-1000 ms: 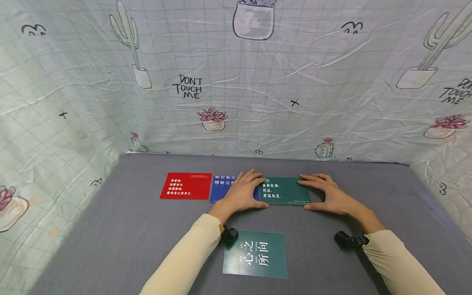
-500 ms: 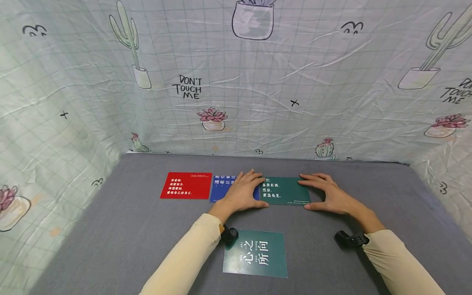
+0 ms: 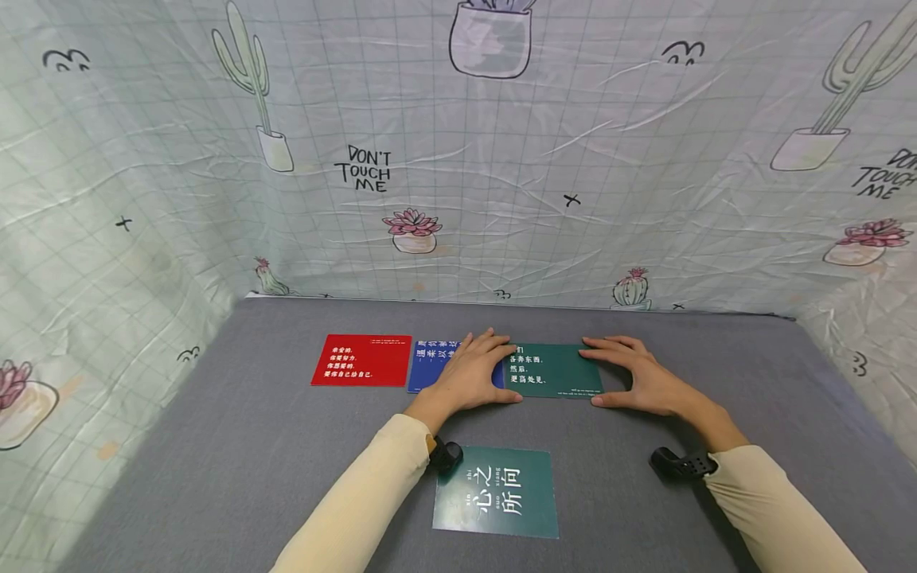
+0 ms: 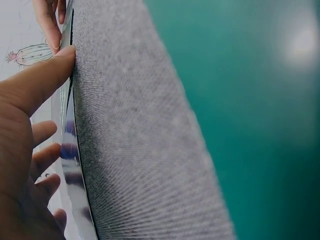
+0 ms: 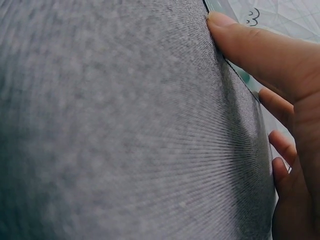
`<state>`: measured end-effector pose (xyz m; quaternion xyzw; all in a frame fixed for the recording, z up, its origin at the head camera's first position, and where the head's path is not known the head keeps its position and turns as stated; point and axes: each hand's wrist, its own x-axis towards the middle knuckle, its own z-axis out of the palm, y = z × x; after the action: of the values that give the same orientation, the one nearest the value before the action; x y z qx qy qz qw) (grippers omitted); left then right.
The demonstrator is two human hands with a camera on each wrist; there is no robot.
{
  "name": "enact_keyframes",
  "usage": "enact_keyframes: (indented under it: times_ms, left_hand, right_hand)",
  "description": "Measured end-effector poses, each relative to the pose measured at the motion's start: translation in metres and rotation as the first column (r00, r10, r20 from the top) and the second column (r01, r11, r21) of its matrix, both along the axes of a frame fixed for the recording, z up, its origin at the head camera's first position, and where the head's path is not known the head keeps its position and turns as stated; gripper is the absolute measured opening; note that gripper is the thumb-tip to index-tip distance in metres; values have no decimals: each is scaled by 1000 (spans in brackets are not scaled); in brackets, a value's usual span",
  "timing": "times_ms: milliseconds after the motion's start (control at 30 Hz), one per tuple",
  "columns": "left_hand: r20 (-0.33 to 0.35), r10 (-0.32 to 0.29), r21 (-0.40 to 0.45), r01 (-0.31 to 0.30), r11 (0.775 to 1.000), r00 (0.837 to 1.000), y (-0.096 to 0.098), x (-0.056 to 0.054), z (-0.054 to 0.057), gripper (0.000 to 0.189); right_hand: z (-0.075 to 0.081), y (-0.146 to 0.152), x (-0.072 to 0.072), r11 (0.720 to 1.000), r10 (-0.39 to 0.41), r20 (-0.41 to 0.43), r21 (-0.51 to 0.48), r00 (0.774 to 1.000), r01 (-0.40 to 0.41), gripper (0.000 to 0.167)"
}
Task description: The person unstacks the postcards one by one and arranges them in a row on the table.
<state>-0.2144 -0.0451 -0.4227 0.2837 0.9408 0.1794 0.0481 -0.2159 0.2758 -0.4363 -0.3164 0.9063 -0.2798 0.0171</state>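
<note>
My left hand [image 3: 466,374] lies over a blue card [image 3: 424,376] with white writing and covers much of it. Its fingertips and thumb reach the left edge of a dark green card [image 3: 562,368]. At that card's right end is my right hand [image 3: 645,382], fingers spread, with its index fingertip on the upper corner and its thumb by the lower one. In the left wrist view the left thumb [image 4: 47,75] touches the near edge of the flat cards. The right thumb [image 5: 260,50] presses at a card corner in the right wrist view.
A red card [image 3: 383,362] lies left of the blue one, in the same row. Nearer the body, a second green card [image 3: 533,509] with large white characters lies on the grey tabletop [image 3: 236,446]. A patterned cloth curtain [image 3: 501,223] stands behind.
</note>
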Motion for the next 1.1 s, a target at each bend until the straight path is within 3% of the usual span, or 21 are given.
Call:
enact_keyframes:
  times_ms: [367,633,900,1100]
  left_hand:
    - [-28,9,13,-9,1000,1000,-3,0,-1,83]
    - [-17,0,133,3,991,1000,-5,3,4,82]
    - [-59,-74,216,85,973,996,-15,26,18,83]
    - [-39,-82,251,89,964,996,-31,51,26,84]
  right_hand:
    - [5,-4,1,1000,22,-18,21,1000,-22,75]
    - [8,-4,10,998,51,-151,-34,987,-56,72]
    - [17,-9,32,996,62,-183,-52,981,-72,77]
    - [24,-16,50,992,103,-183,-56,978,-115,79]
